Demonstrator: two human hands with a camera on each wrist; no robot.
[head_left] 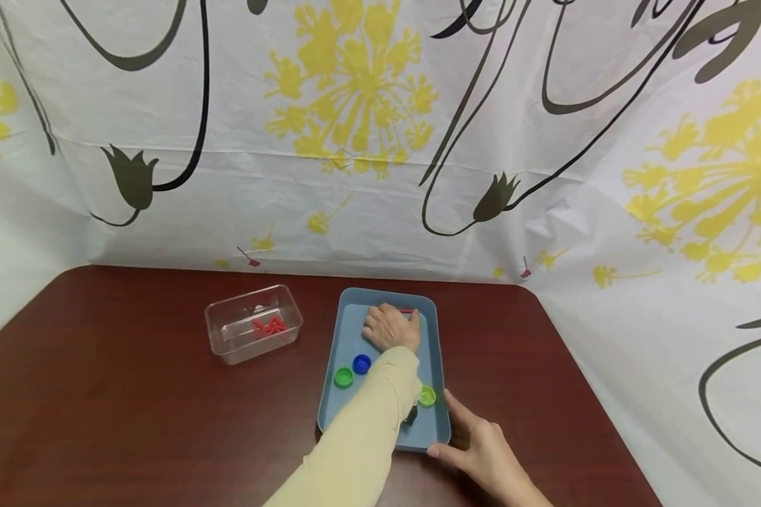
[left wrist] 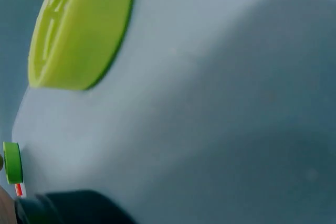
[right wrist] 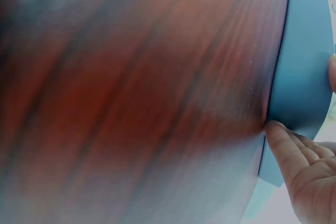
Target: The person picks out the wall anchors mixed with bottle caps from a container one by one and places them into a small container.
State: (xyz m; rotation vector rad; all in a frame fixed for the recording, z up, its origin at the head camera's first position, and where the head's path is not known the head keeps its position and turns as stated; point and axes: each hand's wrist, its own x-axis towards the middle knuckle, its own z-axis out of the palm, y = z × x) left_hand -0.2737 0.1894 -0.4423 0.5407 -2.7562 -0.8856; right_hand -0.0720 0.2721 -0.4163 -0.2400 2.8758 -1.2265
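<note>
A blue-grey tray (head_left: 339,415) lies on the table, and over its far part my left hand (head_left: 392,327) reaches down, back of the hand up. Its fingertips are hidden; a red stick (head_left: 406,310) and a green cap (left wrist: 13,162) show right beside it. I cannot tell whether the left hand pinches either. Under the left forearm sits a lime-green cap (head_left: 427,396). A blue cap (head_left: 361,364) and another green cap (head_left: 344,377) lie left of it. At the tray's near right corner my right hand (head_left: 488,451) holds the walls, thumb on the near side, fingers along the right.
A clear plastic box (head_left: 254,348) with several small red pieces (head_left: 269,327) stands left of the tray. The dark wooden table (head_left: 133,394) ends at a white patterned cloth (head_left: 355,232) behind. My left sleeve (head_left: 355,436) covers part of the tray.
</note>
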